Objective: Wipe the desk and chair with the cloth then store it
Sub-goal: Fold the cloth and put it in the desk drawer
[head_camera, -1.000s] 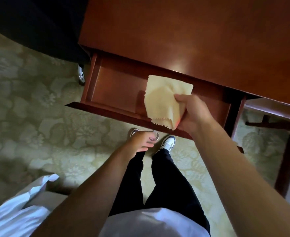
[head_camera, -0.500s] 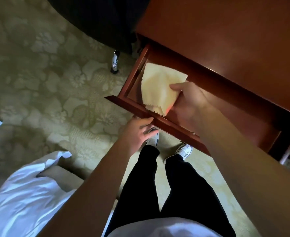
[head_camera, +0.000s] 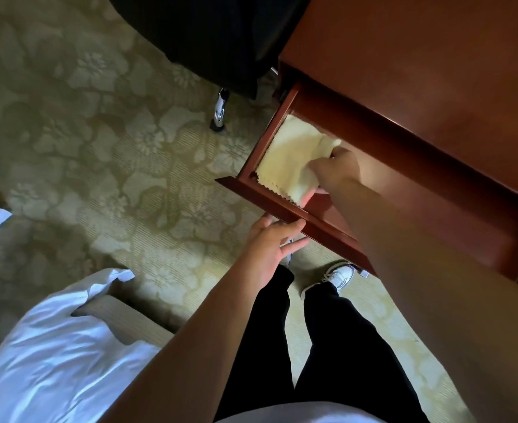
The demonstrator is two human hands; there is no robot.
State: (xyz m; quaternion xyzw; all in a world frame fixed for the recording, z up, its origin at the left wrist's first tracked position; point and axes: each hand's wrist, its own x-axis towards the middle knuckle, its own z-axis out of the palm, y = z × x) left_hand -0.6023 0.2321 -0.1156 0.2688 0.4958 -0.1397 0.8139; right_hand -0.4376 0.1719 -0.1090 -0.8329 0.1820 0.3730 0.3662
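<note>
White bedding (head_camera: 53, 361) lies nearest, well left of the drawer (head_camera: 282, 209) & lower in view, w/ black trousers and a white shoe (head_camera: 340, 274) on the patterned carpet (head_camera: 99, 178) just below the drawer front. Left hand (head_camera: 270, 245) sits at the drawer's front rail, thumb touching the rail's top edge, fingers straight & relaxed under it, holding nothing. Drawer is pulled open from under the counter (head_camera: 419, 71). Right hand (head_camera: 334, 172) reaches inside the drawer, fingers curled round the pale yellow cloth (head_camera: 294, 154), gripping its right-hand part. Cloth lies in the drawer's left end, against the left wall, its zigzag edge near the front rail; cannot tell if it rests fully flat on the drawer floor, since the gripped part is bunched up. Beyond the drawer, to its left, a dark chair (head_camera: 221, 35) stands on the carpet w/ one chrome leg (head_camera: 219, 109) visible. Counter top runs above & right of the drawer, glossy reddish wood.
</note>
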